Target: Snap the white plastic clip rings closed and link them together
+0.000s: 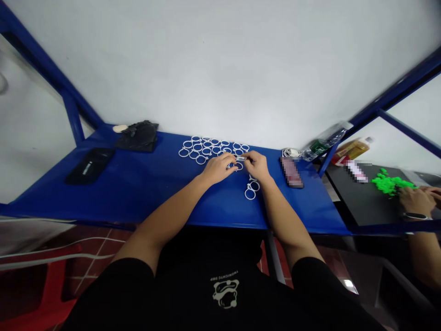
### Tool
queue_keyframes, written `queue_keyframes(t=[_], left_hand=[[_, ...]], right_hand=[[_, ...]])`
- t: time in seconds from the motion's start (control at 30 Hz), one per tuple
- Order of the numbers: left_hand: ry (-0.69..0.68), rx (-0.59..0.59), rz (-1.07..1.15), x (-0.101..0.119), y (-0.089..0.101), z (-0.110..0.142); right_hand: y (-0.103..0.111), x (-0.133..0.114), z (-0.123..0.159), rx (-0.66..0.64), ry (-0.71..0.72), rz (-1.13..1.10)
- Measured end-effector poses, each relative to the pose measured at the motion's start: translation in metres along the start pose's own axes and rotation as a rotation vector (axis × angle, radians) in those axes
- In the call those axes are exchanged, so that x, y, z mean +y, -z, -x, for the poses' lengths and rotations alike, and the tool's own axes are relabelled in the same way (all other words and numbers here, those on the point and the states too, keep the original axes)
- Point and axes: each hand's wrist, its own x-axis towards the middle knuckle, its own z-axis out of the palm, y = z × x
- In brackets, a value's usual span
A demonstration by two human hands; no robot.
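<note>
Over the blue table, my left hand (219,168) and my right hand (257,165) are close together. Both have their fingers closed at a small white ring piece (240,158) between them; its fine detail is too small to make out. Many white plastic rings (197,147) with small tabs lie grouped behind and left of my left hand, partly covered by it. Another white ring (238,166) shows just under the fingers. Nearer to me, below my right hand, lie a few more rings (250,194), some partly hidden by that hand.
On the left of the blue table (148,193) lie a black pouch (90,166) and a black plastic bag (141,135). A phone (292,172), a coiled cable (291,152) and a clear bottle (324,142) are at right. Beyond, a co-worker's hands (418,201) handle green pieces (389,183).
</note>
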Motion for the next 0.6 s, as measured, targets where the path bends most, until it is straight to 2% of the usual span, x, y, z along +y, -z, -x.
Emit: queue_keyframes(t=[0.07, 0.13, 0.23, 0.33, 0.47, 0.6], left_hand=[[0.025, -0.014, 0.007, -0.002, 0.002, 0.000], [0.048, -0.066, 0.000, -0.004, 0.003, -0.001], [0.038, -0.165, -0.008, -0.005, 0.002, -0.001], [0.011, -0.230, 0.013, -0.001, 0.000, 0.000], [-0.116, -0.288, 0.084, 0.019, -0.006, 0.003], [-0.242, -0.450, 0.066, 0.044, -0.023, 0.011]], right_hand=[[0.004, 0.016, -0.001, 0.075, -0.057, 0.099], [0.006, 0.031, -0.002, 0.073, -0.131, 0.168], [0.004, 0.045, 0.000, -0.047, -0.206, 0.204], [0.000, 0.048, 0.001, -0.138, -0.171, 0.163], [0.000, 0.041, 0.002, -0.012, -0.163, 0.130], [0.000, 0.042, 0.003, 0.054, -0.190, 0.090]])
